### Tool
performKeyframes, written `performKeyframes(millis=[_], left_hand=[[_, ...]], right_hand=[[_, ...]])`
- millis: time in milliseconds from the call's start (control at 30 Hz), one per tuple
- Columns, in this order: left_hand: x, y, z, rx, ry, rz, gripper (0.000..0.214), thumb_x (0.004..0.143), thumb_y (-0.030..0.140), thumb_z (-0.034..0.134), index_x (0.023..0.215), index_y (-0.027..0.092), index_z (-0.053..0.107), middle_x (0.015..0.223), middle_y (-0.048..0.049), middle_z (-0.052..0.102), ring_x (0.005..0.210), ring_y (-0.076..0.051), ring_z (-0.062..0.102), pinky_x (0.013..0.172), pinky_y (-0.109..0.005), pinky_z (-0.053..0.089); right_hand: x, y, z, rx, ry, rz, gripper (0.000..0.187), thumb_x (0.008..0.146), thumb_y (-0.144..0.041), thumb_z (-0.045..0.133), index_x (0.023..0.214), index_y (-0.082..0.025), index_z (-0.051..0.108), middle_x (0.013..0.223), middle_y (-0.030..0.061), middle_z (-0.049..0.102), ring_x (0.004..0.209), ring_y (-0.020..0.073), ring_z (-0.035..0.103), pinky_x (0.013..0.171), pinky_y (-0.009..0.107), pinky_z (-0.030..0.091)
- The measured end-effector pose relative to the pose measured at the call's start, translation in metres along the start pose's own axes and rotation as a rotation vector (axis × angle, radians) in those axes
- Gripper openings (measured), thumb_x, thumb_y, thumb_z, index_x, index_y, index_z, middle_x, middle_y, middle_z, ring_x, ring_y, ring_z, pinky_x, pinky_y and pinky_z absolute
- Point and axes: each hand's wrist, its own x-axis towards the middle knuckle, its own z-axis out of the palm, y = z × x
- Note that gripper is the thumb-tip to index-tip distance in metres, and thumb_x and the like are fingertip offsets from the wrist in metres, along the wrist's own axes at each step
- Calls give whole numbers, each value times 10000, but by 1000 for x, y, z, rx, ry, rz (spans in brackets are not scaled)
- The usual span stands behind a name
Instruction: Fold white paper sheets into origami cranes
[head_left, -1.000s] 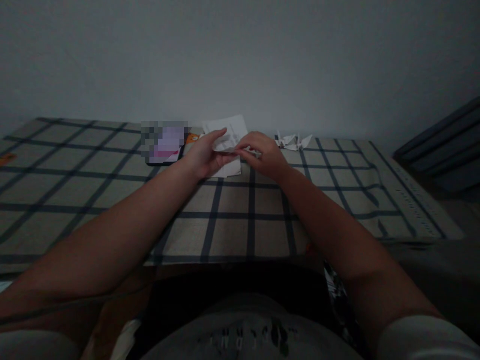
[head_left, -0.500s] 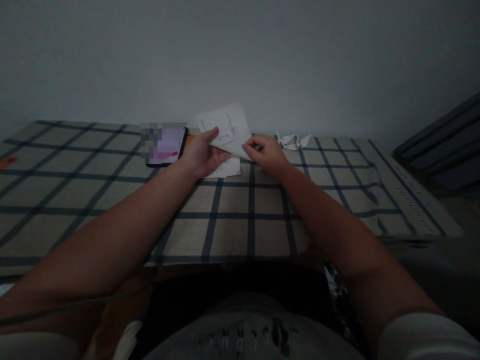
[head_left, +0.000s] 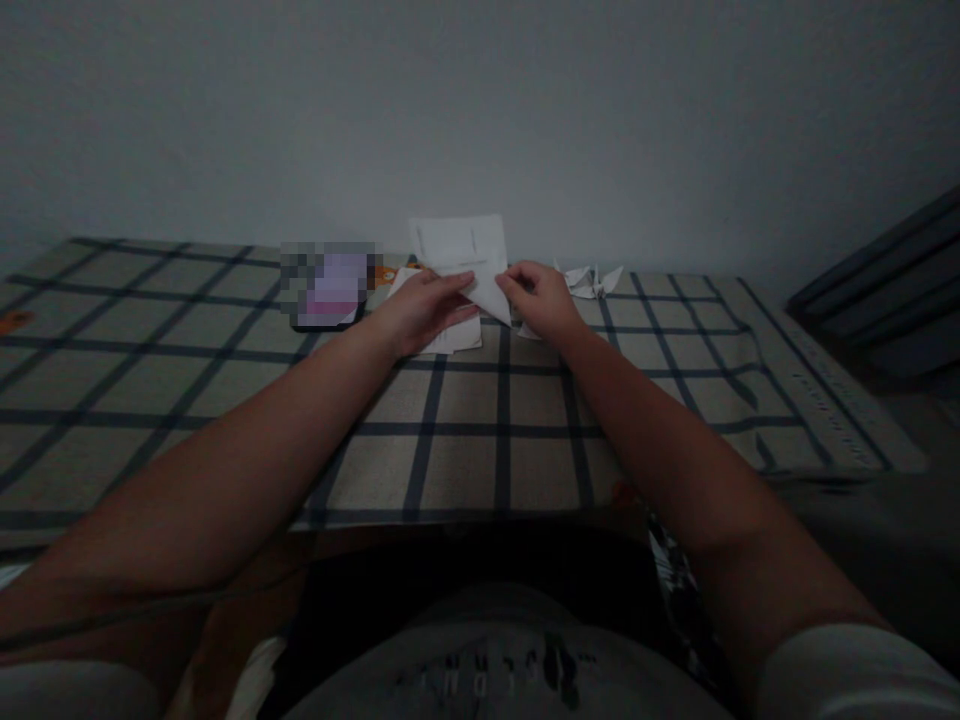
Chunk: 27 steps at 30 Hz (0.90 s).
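Printed sheet: I have the folded paper sheet up off the cloth, between both hands at the far middle of the table; its near corner comes to a point by the right fingertips.
Left hand: the left hand grips the sheet's left part, thumb on top and fingers beneath, probably so the paper stays flat and steady.
Right hand: the right hand pinches the right edge between thumb and forefinger, which I judge gives fine control of that edge.
Loose papers: more paper sheets lie under and just beside the left hand, seemingly kept within reach.
Paper scrap: a small white piece shows below the right hand; I cannot tell its shape.
Origami cranes: folded white cranes sit right of the right hand, near the wall, perhaps set aside from the handling.
Phone: a phone-like device with a lit, partly blurred screen is left of the left hand, likely for easy viewing.
Tablecloth: a checked tablecloth lies under everything.
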Motion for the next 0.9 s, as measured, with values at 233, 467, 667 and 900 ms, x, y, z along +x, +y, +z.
performKeyframes(millis=[233,467,667,900], left_hand=[[5,-8,-1,-11,75,11,287,875,158,767,1159,171,738,1288,-122,794,1256,-267,741,1151,-460,573],[6,-8,-3,-39,72,9,273,872,132,756,1144,155,737,1268,-122,803,1260,-271,740,1158,-468,567],[7,-9,-2,-69,80,18,259,850,89,750,1102,147,739,1197,-115,824,1259,-287,740,1155,-483,566],[11,-11,-4,-106,73,60,249,841,57,743,1072,149,732,1136,-119,831,1265,-305,740,1161,-486,561]], right_hand=[[-1,-10,-1,20,-32,16,159,931,-324,704,825,-206,699,833,32,705,801,192,605,821,351,510],[0,-8,1,14,-20,29,74,873,-271,745,853,-204,718,890,49,759,834,203,645,848,371,534],[-2,-19,-3,-55,-77,67,81,885,-234,719,861,-158,732,893,55,765,832,186,660,853,339,519],[-3,-23,-4,-58,-94,103,68,869,-213,732,877,-146,745,887,56,760,828,189,663,845,337,517]])
